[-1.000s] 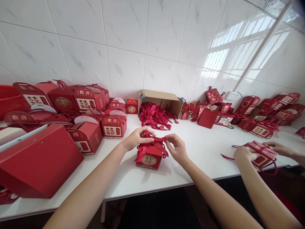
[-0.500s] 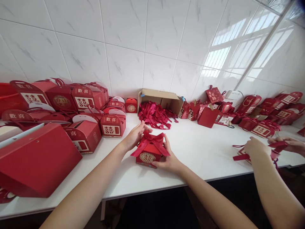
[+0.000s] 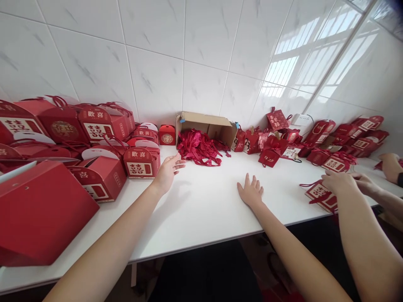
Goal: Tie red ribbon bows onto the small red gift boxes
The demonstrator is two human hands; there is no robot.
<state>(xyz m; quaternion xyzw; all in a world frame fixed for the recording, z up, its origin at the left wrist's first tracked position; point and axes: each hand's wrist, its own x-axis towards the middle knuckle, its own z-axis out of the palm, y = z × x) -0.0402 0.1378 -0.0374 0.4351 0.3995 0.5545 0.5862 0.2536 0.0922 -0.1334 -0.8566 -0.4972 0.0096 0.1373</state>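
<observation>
My left hand (image 3: 169, 171) hovers over the white table, fingers apart and holding nothing, close to the pile of dark red ribbons (image 3: 201, 147). Farther right, my right hand (image 3: 252, 191) is open with spread fingers, low over the table top or touching it. Beyond its fingertips, a small red gift box (image 3: 269, 157) with a ribbon bow sits tilted among other boxes. An open cardboard carton (image 3: 206, 119) lies on its side with the ribbons spilling out.
Rows of red gift boxes (image 3: 143, 163) crowd the left side, with a large red box (image 3: 47, 214) nearest. At right, another person's hands (image 3: 340, 182) work on a red and white box (image 3: 321, 195). A tiled wall (image 3: 157, 79) closes the back.
The bow-tied box has left my hands, and a similar one now sits among the boxes at back right. Both hands have opened and moved apart. The view has shifted slightly right.
</observation>
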